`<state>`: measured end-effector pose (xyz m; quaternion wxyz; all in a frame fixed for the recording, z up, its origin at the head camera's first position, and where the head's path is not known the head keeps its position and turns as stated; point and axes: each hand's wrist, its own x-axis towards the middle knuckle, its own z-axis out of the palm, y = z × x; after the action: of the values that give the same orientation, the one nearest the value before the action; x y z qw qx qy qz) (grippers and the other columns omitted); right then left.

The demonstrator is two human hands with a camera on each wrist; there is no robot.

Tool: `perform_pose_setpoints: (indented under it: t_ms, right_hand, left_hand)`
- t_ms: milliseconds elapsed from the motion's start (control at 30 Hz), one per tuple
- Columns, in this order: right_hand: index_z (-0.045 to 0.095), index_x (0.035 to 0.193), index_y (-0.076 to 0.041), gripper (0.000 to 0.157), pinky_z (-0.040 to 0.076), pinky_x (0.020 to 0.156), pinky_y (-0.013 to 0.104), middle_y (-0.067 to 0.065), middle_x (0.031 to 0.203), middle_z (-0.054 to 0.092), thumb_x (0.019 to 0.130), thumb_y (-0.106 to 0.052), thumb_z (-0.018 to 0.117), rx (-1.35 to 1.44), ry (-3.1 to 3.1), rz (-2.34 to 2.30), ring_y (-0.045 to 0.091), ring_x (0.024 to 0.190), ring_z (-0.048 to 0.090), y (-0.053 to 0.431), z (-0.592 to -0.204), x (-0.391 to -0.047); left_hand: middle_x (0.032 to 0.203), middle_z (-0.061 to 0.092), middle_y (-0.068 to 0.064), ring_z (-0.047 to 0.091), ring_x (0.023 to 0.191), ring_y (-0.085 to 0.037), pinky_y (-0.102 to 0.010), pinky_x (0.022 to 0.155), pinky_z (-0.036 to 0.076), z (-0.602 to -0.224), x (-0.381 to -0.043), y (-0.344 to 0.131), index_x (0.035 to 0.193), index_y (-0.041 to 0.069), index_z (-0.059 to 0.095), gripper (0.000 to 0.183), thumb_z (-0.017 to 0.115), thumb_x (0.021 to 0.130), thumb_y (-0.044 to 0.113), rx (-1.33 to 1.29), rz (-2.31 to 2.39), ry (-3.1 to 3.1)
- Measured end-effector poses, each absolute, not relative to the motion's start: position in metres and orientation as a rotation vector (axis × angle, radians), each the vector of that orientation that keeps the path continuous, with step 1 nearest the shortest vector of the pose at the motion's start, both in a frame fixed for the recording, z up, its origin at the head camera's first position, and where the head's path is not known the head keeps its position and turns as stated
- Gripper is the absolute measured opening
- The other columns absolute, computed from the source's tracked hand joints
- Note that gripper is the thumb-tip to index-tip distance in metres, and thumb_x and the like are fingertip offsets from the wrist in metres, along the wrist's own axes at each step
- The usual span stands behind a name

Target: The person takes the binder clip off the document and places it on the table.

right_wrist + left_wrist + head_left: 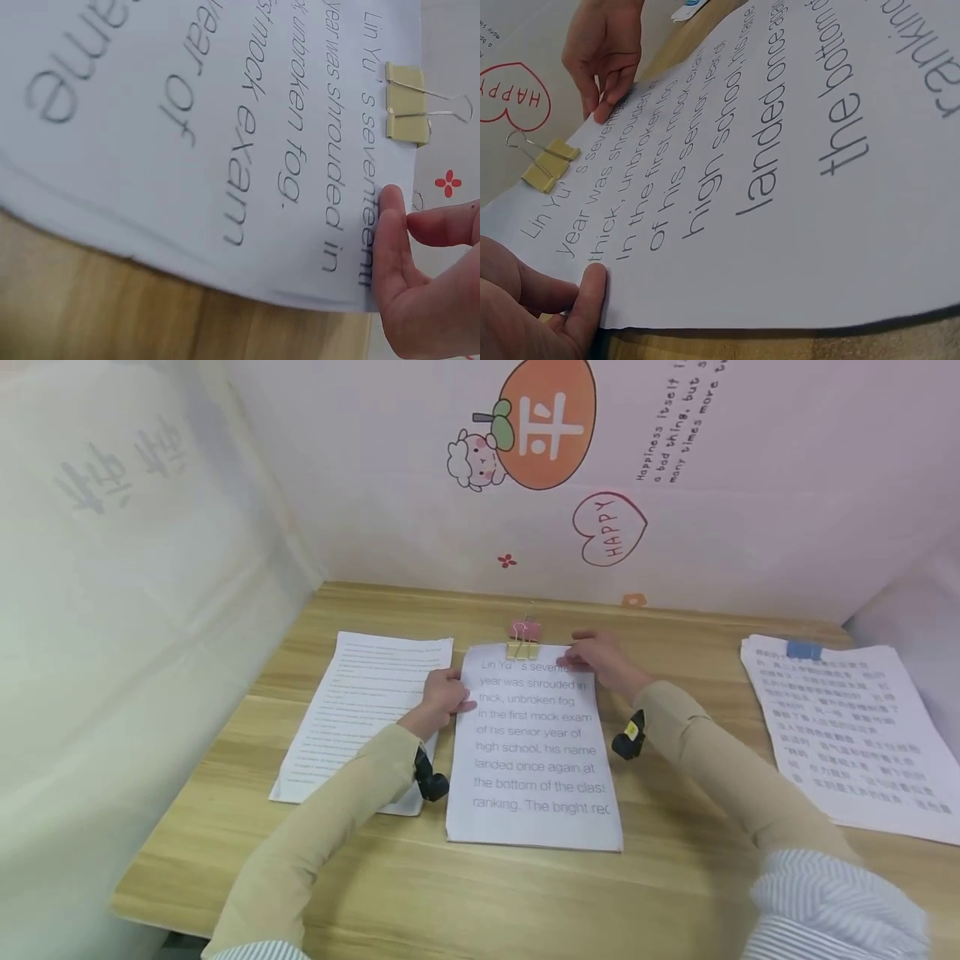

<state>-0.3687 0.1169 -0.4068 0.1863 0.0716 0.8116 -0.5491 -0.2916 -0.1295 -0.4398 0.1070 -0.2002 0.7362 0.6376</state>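
The large-print stack extends toward the person from the yellow clip (which bites its top edge). Left of that clip, the left hand pinches the stack's side; right of it, the right hand rests loosely extended fingers on the page.

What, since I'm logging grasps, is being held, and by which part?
The middle paper stack: the left hand pinches its left edge near the top. The right hand touches its top-right corner; a grip there cannot be told.
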Motion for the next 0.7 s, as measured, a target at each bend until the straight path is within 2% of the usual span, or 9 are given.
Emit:
perform_pose_setpoints:
  t_ms: [100, 167, 300, 433, 600, 700]
  right_hand:
    - [0.029, 0.147, -0.004, 0.062, 0.05, 0.094, 0.029, 0.017, 0.144, 0.044, 0.09, -0.003, 0.053, 0.162, 2.286, -1.497, 0.014, 0.094, 0.065, 0.108, -0.404, -0.373]
    - [0.029, 0.147, -0.005, 0.062, 0.052, 0.091, 0.027, 0.015, 0.145, 0.043, 0.09, -0.003, 0.053, 0.131, 2.263, -1.494, 0.015, 0.095, 0.065, 0.102, -0.404, -0.376]
    - [0.032, 0.145, -0.004, 0.06, 0.055, 0.078, 0.02, 0.014, 0.143, 0.046, 0.089, 0.0, 0.053, 0.036, 2.2, -1.521, 0.008, 0.082, 0.066, 0.091, -0.404, -0.381]
    - [0.034, 0.145, -0.005, 0.061, 0.053, 0.07, 0.017, 0.013, 0.142, 0.048, 0.088, 0.001, 0.054, -0.038, 2.159, -1.513, 0.008, 0.076, 0.063, 0.085, -0.403, -0.384]
    - [0.033, 0.146, -0.006, 0.062, 0.049, 0.068, 0.02, 0.015, 0.128, 0.053, 0.088, 0.003, 0.051, -0.125, 2.075, -1.535, 0.011, 0.071, 0.057, 0.08, -0.4, -0.386]
    - [0.032, 0.146, -0.007, 0.056, 0.044, 0.064, 0.021, 0.013, 0.115, 0.054, 0.092, -0.001, 0.048, -0.197, 2.016, -1.559, 0.01, 0.067, 0.05, 0.077, -0.398, -0.386]
  left_hand:
    - [0.142, 0.044, -0.019, 0.064, 0.095, -0.022, -0.014, 0.057, 0.054, -0.441, -0.292, -0.129, 0.14, 0.002, 0.042, 0.056, 0.041, 0.085, -0.009, -0.581, 1.864, 2.19]
    - [0.141, 0.045, -0.019, 0.063, 0.087, -0.018, -0.014, 0.057, 0.054, -0.441, -0.292, -0.13, 0.139, 0.002, 0.044, 0.055, 0.042, 0.086, -0.008, -0.576, 1.85, 2.208]
    - [0.138, 0.047, -0.019, 0.061, 0.078, -0.014, -0.014, 0.057, 0.054, -0.439, -0.291, -0.13, 0.138, 0.001, 0.045, 0.052, 0.041, 0.087, -0.007, -0.569, 1.852, 2.216]
    - [0.136, 0.048, -0.019, 0.061, 0.075, -0.013, -0.015, 0.058, 0.054, -0.439, -0.291, -0.13, 0.137, 0.001, 0.046, 0.05, 0.041, 0.088, -0.006, -0.575, 1.855, 2.212]
    - [0.136, 0.049, -0.019, 0.062, 0.079, -0.015, -0.015, 0.058, 0.054, -0.44, -0.291, -0.129, 0.136, 0.001, 0.047, 0.049, 0.041, 0.088, -0.005, -0.595, 1.838, 2.231]
    - [0.136, 0.049, -0.019, 0.062, 0.081, -0.017, -0.016, 0.059, 0.055, -0.44, -0.29, -0.128, 0.136, 0.001, 0.047, 0.05, 0.041, 0.088, -0.006, -0.599, 1.843, 2.232]
